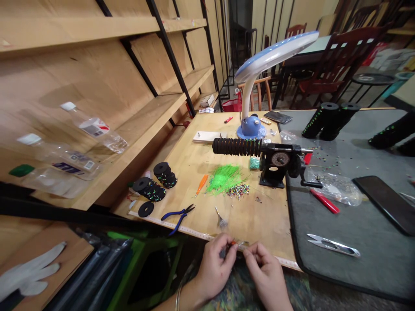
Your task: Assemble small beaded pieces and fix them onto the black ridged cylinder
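At the table's front edge, my left hand (216, 262) and my right hand (264, 271) are close together, fingertips pinched. Between them is a small translucent, yellowish item (240, 245) with an orange bit at the left hand; its kind is too small to tell. Just beyond lies a little grey bundle of thin strands (221, 220). Blue-handled pliers (178, 214) rest to the left with their jaws apart. Farther back are an orange pointed tool (201, 185), a pile of bright green thin strips (227, 177) and many coloured beads (238, 190).
A black hand-crank device (279, 160) carries a ridged black roll (236, 147). Black foam spools (149, 188) stand at left, near the wooden shelf (139, 125) with bottles. A desk lamp (249, 127) stands behind. On the grey mat (324, 268) lie thread snips (333, 246) and a phone (385, 203).
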Demonstrator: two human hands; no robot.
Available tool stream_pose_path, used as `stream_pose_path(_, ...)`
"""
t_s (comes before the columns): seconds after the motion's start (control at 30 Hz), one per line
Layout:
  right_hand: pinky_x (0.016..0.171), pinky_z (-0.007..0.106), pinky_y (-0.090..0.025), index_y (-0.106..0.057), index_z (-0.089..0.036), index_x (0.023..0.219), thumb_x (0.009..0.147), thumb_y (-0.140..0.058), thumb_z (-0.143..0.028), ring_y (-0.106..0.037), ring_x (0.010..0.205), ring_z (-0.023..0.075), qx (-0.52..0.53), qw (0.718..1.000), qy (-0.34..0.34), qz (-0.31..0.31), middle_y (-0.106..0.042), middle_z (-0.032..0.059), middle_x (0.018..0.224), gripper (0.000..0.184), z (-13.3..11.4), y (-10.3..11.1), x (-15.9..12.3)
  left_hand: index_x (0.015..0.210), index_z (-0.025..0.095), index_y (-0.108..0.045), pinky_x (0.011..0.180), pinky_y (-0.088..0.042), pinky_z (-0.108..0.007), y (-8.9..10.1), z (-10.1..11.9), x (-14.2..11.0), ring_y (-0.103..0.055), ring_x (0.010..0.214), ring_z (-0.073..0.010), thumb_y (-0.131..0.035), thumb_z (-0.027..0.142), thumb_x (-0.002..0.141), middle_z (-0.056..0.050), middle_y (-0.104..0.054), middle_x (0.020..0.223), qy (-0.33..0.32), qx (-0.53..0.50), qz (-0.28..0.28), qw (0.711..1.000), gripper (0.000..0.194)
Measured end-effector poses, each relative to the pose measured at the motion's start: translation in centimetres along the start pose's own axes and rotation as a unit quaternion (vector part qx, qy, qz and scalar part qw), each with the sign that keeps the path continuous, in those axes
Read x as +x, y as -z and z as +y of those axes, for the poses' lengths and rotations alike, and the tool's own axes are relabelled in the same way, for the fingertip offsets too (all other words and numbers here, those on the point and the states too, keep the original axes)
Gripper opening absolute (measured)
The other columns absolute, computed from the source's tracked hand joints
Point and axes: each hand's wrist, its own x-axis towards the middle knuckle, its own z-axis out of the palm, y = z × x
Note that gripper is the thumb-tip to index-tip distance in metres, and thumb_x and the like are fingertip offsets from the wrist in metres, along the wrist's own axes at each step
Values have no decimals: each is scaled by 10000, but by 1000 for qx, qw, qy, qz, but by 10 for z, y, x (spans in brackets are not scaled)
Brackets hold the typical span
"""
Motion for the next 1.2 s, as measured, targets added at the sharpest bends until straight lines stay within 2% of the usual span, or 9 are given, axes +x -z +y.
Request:
stream_pose_path(0.3,512,239,-329,-534,-186,643,819,-550,-553,-408,524,127,16,1000,-8,2,-455,-36,568,407,2,1,2,766,185,-559,587,-380,-210,3,1,-2,-533,626,-129,-495,188,892,-3,-571,678,-57,51,-20,997,142)
stream_pose_path(0.4,491,234,-320,-568,-180,690,828,-555,-549,-410,501,121,25,1000,-12,-6,-476,-36,563,394,1,1,3,788,188,-575,602,-393,-215,5,3,-2,-552,654,-138,-488,182,897,-15,-593,706,-68,55,-33,996,140)
stream_pose_path(0.53,432,222,-262,-584,-178,766,820,-559,-582,-356,425,104,37,999,-22,-12,-413,-75,481,408,2,1,4,820,188,-595,628,-414,-227,6,5,-2,-580,694,-149,-477,189,908,-30,-619,740,-72,42,-49,995,147)
stream_pose_path(0.7,421,215,-264,-608,-156,896,779,-598,-625,-381,401,104,62,997,-38,-11,-430,-85,449,483,2,2,6,835,185,-606,647,-426,-239,6,6,-2,-593,715,-157,-465,204,919,-42,-629,760,-77,30,-65,995,166)
stream_pose_path(0.77,412,209,-253,-614,-154,886,757,-618,-638,-376,390,97,85,995,-50,-19,-433,-86,439,500,1,1,7,833,186,-609,643,-424,-241,5,6,-2,-590,711,-158,-462,207,918,-43,-629,758,-76,29,-68,994,171)
stream_pose_path(0.9,389,193,-186,-569,-182,750,708,-657,-659,-298,352,64,160,983,-82,-38,-384,-109,397,487,-1,0,9,803,186,-613,625,-407,-238,5,8,-2,-575,687,-155,-474,210,905,-37,-623,731,-55,29,-77,995,174)
stream_pose_path(1.0,386,189,-149,-532,-200,734,696,-675,-649,-235,345,57,203,972,-111,-31,-335,-130,369,472,-2,1,11,756,184,-602,600,-387,-230,4,9,-2,-545,643,-144,-507,207,881,-19,-606,686,-23,16,-78,997,158)
stream_pose_path(1.2,401,188,-167,-508,-205,724,710,-667,-642,-227,361,61,209,971,-114,-19,-346,-130,371,465,-4,6,12,717,176,-593,608,-393,-221,1,10,-2,-532,640,-138,-548,193,834,-6,-606,668,40,-32,-81,995,127)
